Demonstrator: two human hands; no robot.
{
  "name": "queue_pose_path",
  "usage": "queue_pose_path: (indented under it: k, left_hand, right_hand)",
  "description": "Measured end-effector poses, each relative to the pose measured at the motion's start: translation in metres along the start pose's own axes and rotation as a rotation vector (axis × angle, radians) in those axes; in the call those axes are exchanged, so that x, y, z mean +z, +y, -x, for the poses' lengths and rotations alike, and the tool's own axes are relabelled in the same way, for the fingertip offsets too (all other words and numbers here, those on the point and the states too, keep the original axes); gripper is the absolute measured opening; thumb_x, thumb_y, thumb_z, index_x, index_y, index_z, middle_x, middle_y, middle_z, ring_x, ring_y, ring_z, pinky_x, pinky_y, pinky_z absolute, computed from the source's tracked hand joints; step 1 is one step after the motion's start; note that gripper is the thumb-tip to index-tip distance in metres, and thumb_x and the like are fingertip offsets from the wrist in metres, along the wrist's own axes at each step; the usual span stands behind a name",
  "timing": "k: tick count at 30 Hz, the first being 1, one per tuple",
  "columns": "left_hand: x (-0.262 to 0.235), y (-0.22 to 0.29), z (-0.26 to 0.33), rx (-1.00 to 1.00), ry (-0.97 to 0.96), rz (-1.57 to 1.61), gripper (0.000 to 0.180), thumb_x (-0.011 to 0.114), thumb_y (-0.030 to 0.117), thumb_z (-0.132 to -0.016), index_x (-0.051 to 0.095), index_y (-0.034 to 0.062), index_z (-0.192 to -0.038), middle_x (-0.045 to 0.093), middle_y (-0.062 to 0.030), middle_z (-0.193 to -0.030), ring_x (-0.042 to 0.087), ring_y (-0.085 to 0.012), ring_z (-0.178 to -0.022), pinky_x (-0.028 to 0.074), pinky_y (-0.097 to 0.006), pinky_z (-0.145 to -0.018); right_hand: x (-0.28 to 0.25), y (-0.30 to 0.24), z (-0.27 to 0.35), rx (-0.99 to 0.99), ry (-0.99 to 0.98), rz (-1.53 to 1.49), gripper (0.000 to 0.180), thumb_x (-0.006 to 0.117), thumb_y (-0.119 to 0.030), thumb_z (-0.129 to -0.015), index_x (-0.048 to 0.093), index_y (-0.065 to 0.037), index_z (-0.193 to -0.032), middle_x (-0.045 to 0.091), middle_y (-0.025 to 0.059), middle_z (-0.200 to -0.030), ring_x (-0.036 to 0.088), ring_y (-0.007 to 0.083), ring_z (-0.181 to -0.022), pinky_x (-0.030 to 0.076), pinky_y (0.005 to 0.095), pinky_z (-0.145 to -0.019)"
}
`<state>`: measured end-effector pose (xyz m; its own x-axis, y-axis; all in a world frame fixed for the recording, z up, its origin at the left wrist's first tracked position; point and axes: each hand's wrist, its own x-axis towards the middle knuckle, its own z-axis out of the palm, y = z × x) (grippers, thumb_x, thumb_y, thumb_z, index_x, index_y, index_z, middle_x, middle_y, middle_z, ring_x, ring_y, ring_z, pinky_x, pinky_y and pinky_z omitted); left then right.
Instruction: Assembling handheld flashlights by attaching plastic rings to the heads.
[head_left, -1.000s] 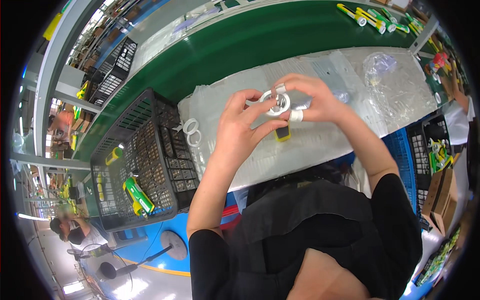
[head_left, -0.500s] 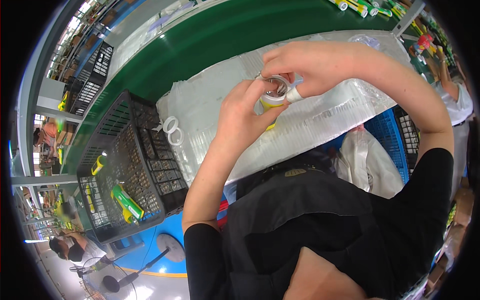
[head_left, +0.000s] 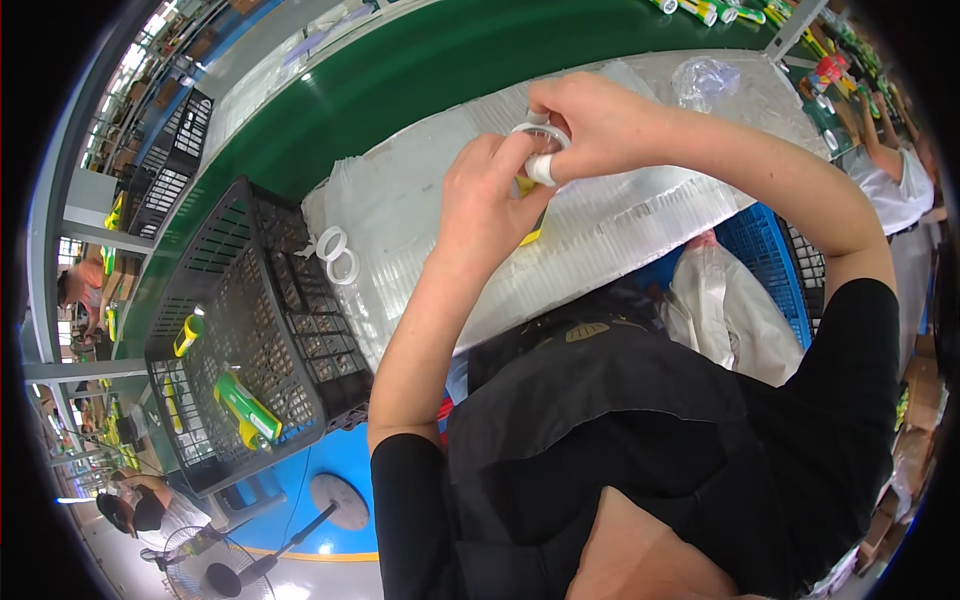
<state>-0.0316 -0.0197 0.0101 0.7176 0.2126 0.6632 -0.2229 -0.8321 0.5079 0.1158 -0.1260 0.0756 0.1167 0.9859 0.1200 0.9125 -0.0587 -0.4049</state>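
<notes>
Both hands are together over the covered work surface, around a flashlight (head_left: 532, 236) with a yellow body. A white ring (head_left: 548, 130) sits at its upward-facing head. My left hand (head_left: 482, 195) is closed round the body, its fingers reaching up to the head. My right hand (head_left: 608, 125) has its fingers closed on the white ring from the far right side, and a white wrap (head_left: 541, 169) covers its thumb. My fingers hide most of the flashlight and whether the ring is fully seated. Two loose white rings (head_left: 343, 267) lie on the surface to the left.
A black plastic crate (head_left: 290, 300) at the left holds a green-and-white flashlight (head_left: 247, 408) and a yellow one (head_left: 188, 335). Crumpled clear plastic (head_left: 706, 80) lies at the far right. Several flashlights (head_left: 712, 10) rest on the green belt (head_left: 420, 85). A blue crate (head_left: 765, 265) stands at the right.
Both hands, with the flashlight between them, have shifted slightly up and left in view. My right hand has turned a little round the ring, and my grip stays closed.
</notes>
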Motion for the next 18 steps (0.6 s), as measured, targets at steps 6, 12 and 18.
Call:
queue_pose_path:
  k: [6, 12, 18]
  left_hand:
    - [-0.006, 0.004, -0.004, -0.061, -0.023, -0.046, 0.036, 0.084, 0.013, -0.067, 0.063, 0.0095, -0.095, 0.065, -0.0065, -0.085, 0.063, -0.0231, -0.076, 0.047, -0.034, -0.061]
    - [-0.001, 0.001, 0.001, 0.001, 0.057, 0.036, 0.037, 0.085, 0.013, -0.064, 0.064, 0.0130, -0.094, 0.060, -0.0062, -0.077, 0.060, -0.0256, -0.072, 0.049, -0.039, -0.063]
    - [-0.008, -0.003, 0.001, -0.086, 0.029, 0.054, 0.037, 0.085, 0.014, -0.065, 0.064, 0.0141, -0.095, 0.062, -0.0066, -0.082, 0.062, -0.0253, -0.075, 0.050, -0.038, -0.064]
  right_hand:
    - [-0.007, 0.002, -0.001, 0.227, -0.036, 0.133, 0.054, 0.071, -0.044, -0.070, 0.061, 0.007, -0.086, 0.064, 0.0205, -0.077, 0.064, 0.0330, -0.074, 0.050, 0.0412, -0.063]
    - [-0.026, -0.004, -0.004, -0.208, -0.201, 0.047, 0.049, 0.075, -0.041, -0.075, 0.058, 0.001, -0.093, 0.063, 0.0146, -0.095, 0.061, 0.0310, -0.082, 0.048, 0.0394, -0.070]
    - [-0.035, -0.028, -0.012, 0.161, -0.278, 0.266, 0.057, 0.069, -0.052, -0.082, 0.059, 0.000, -0.103, 0.062, 0.0132, -0.112, 0.061, 0.0306, -0.097, 0.048, 0.0388, -0.078]
